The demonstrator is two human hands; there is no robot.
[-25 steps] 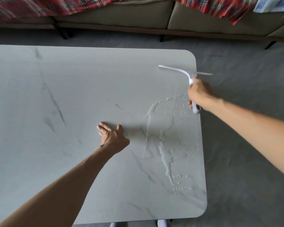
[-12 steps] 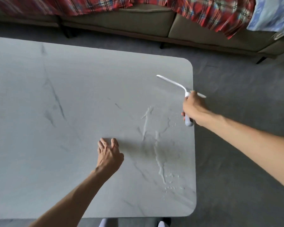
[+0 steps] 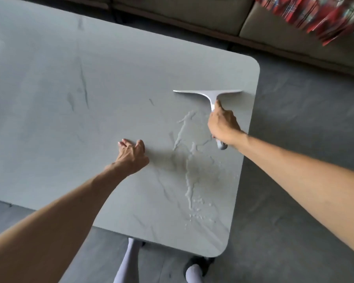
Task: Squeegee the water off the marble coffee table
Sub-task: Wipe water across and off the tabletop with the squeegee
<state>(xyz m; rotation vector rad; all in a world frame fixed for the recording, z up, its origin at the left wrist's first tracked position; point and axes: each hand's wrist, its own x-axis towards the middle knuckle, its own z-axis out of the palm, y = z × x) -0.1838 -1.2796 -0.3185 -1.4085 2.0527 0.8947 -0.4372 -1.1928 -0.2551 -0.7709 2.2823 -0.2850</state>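
A pale grey marble coffee table (image 3: 74, 123) with dark veins fills the left and middle. Streaks and beads of water (image 3: 189, 172) lie on its right part, running toward the near right corner. My right hand (image 3: 223, 124) grips the handle of a white squeegee (image 3: 207, 94), whose blade lies across the tabletop just beyond the water, near the right edge. My left hand (image 3: 132, 153) rests on the marble to the left of the wet patch, with its fingers bent against the surface.
A beige sofa (image 3: 192, 13) runs along the far side, with a red plaid cloth (image 3: 319, 15) draped over it at the upper right. Grey floor (image 3: 294, 231) surrounds the table. My legs (image 3: 127, 264) show below the near edge.
My right hand has brought the squeegee from beyond the table's right edge inward and set its blade over the marble above the water. The view has tilted and come closer.
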